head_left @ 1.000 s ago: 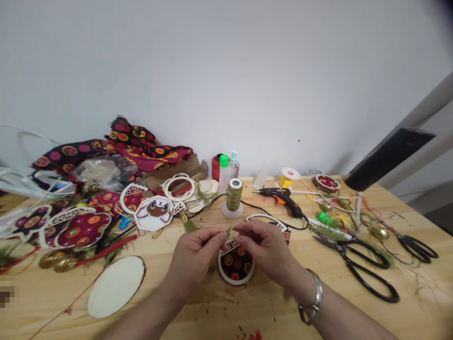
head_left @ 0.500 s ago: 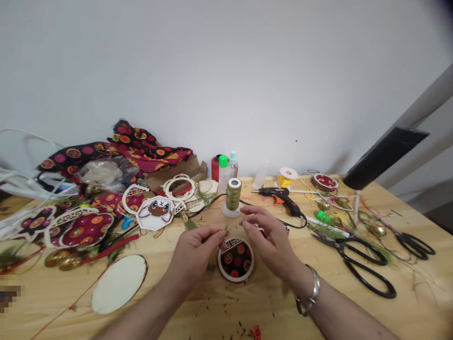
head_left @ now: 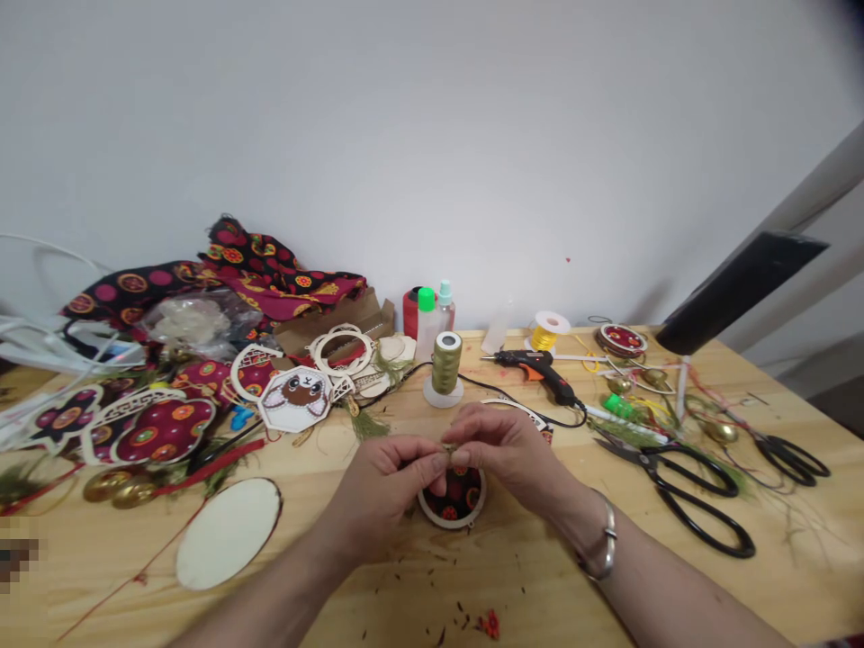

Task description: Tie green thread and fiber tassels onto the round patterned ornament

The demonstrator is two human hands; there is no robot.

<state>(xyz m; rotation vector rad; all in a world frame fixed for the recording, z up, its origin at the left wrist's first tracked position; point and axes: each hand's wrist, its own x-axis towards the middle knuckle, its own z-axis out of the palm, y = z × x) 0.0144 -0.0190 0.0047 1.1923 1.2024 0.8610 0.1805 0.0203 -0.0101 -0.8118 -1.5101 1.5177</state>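
Side by side over a round fabric-covered ornament (head_left: 451,504), my left hand (head_left: 395,472) and my right hand (head_left: 499,450) meet at their fingertips. Both are closed in a pinch on a small bit of olive-green thread (head_left: 449,446), mostly covered by the fingers. The ornament has a pale wooden rim and dark floral cloth, and lies on the table; its upper part is hidden behind my hands. Just beyond them an olive thread spool (head_left: 446,364) stands upright. Another pale wooden frame piece (head_left: 519,410) shows partly behind my right hand.
A glue gun (head_left: 533,371) and its cable lie at the back. Large black scissors (head_left: 702,490) rest on the right, near gold bells (head_left: 721,432). Leftward are an oval white disc (head_left: 228,535), a sheep-face piece (head_left: 297,399) and piled patterned cloth (head_left: 263,270). Bottles (head_left: 426,328) stand behind.
My right hand has moved left and down, its spread fingers closing to a pinch against my left fingertips. My left hand stays about in place. The view has shifted slightly.
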